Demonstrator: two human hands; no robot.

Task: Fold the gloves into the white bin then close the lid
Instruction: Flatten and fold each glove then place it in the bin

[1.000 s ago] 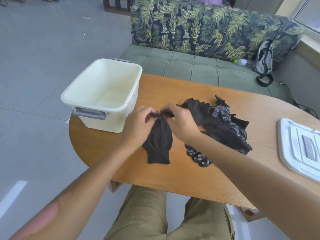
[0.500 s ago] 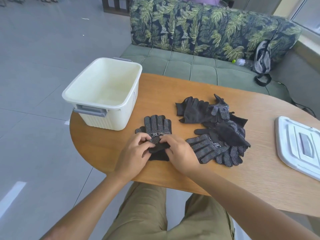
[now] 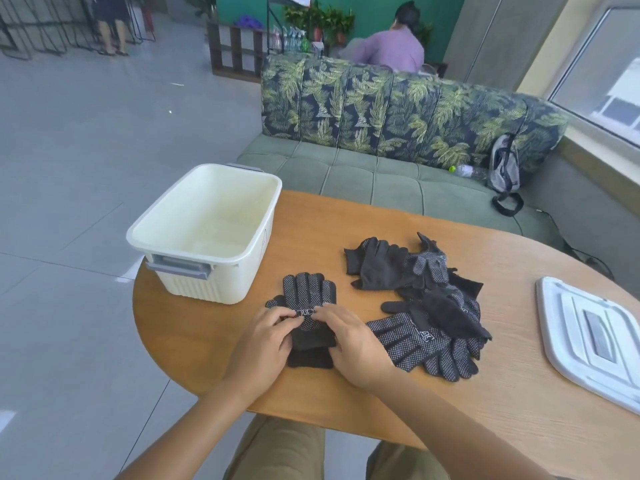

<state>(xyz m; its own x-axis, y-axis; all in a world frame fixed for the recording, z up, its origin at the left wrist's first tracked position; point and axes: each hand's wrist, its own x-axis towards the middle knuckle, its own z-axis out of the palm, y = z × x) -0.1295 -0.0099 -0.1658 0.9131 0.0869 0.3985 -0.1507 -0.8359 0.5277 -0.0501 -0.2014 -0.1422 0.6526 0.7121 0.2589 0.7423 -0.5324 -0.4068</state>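
Note:
A black dotted glove (image 3: 309, 296) lies flat on the wooden table (image 3: 450, 403), fingers pointing away from me. My left hand (image 3: 266, 337) and my right hand (image 3: 353, 341) pinch its cuff end, which is doubled up over the palm. The white bin (image 3: 166, 233) stands open and empty at the table's left edge, behind my left hand. A heap of black gloves (image 3: 426, 299) lies to the right of my right hand. The white lid (image 3: 588, 337) lies flat at the table's right edge.
A green sofa (image 3: 381, 181) with a leaf-print backrest stands behind the table, with a grey backpack (image 3: 504, 168) and a bottle on it. A person in purple sits beyond the sofa. Grey tiled floor spreads to the left.
The glove was held up between my hands, then laid flat on the table. My hands moved toward me to the cuff and are folding it over. The view has tilted up.

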